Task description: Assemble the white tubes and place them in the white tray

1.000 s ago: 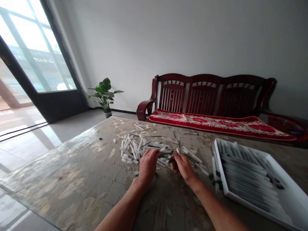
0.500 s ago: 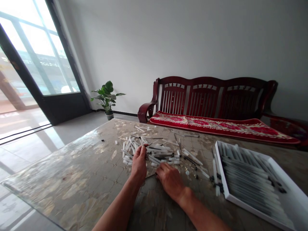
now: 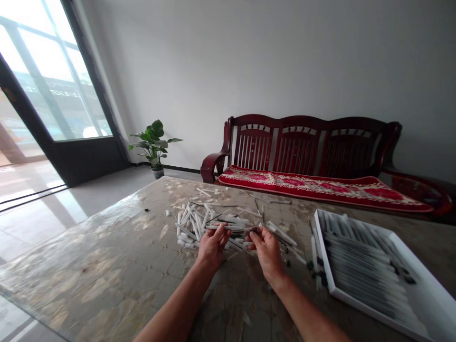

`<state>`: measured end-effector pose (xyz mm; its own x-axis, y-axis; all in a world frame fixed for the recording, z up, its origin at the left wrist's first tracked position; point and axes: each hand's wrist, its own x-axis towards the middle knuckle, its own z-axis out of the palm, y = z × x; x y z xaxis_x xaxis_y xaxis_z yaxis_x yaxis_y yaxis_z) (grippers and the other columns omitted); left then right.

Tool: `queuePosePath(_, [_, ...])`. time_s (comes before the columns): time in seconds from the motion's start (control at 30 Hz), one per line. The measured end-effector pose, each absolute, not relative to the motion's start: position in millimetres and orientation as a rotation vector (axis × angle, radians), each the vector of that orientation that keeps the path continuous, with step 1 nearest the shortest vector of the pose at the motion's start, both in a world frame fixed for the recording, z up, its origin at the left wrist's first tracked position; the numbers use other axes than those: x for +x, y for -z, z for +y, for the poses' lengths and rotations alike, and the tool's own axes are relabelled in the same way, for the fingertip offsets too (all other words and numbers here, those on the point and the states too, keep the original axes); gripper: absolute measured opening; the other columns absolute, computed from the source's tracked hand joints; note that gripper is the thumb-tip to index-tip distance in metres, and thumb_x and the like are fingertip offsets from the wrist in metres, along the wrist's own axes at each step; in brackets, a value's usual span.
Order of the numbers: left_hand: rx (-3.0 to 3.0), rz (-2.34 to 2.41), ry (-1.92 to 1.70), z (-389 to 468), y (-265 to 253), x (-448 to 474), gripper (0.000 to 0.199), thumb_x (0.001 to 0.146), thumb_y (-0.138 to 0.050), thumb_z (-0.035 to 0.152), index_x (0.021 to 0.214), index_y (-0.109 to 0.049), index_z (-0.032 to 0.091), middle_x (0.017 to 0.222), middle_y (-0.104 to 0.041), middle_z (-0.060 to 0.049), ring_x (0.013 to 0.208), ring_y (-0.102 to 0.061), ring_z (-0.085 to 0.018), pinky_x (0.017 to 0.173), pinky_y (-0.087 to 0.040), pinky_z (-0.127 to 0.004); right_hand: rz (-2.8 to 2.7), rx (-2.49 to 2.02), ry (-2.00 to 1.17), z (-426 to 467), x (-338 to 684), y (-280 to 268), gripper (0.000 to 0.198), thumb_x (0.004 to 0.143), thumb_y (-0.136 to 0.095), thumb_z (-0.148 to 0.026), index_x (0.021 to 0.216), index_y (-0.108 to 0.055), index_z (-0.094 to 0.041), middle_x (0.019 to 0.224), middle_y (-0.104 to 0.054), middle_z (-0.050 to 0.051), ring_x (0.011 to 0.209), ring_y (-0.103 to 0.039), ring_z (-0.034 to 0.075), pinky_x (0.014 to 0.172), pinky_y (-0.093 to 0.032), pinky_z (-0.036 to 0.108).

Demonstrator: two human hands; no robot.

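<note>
My left hand [image 3: 213, 244] pinches the left end of a slim whitish pen [image 3: 235, 229], held level above a heap of pen parts. At its right end, which looks dark, the fingers of my right hand [image 3: 266, 249] are closed; whether they also grip a cap there I cannot make out. Below and behind the hands, the heap of white pen barrels and caps [image 3: 192, 221] spreads over the patterned table [image 3: 142, 266], with thin dark refills among it.
At the right stands a white box [image 3: 329, 280] with rows of pens [image 3: 366, 266]. Several black caps [image 3: 317, 275] lie along its left side. A small black piece [image 3: 146, 210] is on the left of the table. Behind are a wooden bench [image 3: 295, 147] and a potted plant [image 3: 153, 142].
My right hand has risen from the tabletop and come to the pen's right end. My left hand has turned, so the pen now lies level between both hands. The view has shifted slightly.
</note>
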<state>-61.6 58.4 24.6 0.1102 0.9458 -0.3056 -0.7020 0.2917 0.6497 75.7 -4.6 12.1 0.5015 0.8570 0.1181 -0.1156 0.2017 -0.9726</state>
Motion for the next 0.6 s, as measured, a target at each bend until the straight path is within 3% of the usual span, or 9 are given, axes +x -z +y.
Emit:
queuePosePath(0.2, [0.420, 0.757, -1.228, 54.0, -21.8, -57.6, 0.018, 0.081, -0.070, 0.000, 0.073, -0.062, 0.014, 0.073, -0.074, -0.001, 0.061, -0.070, -0.008, 0.064, -0.061, -0.018, -0.727, -1.138, -0.723, -4.4, 75.6, -13.6, 0.031, 0.065, -0.076, -0.045, 0.081, -0.070, -0.018, 0.073, -0.070, 0.002, 0.067, -0.065, 0.018, 0.056, -0.052, 0.027])
queuePosePath(0.6, [0.479, 0.760, -1.247, 46.9, -17.6, -52.9, 0.026, 0.063, -0.087, 0.009, 0.069, -0.063, 0.015, 0.072, -0.073, 0.000, 0.063, -0.070, -0.011, 0.064, -0.061, -0.021, -0.770, -1.160, -0.719, -4.0, 74.8, -11.5, 0.035, 0.065, -0.077, -0.049, 0.079, -0.071, -0.018, 0.066, -0.070, 0.001, 0.059, -0.064, 0.018, 0.058, -0.055, 0.030])
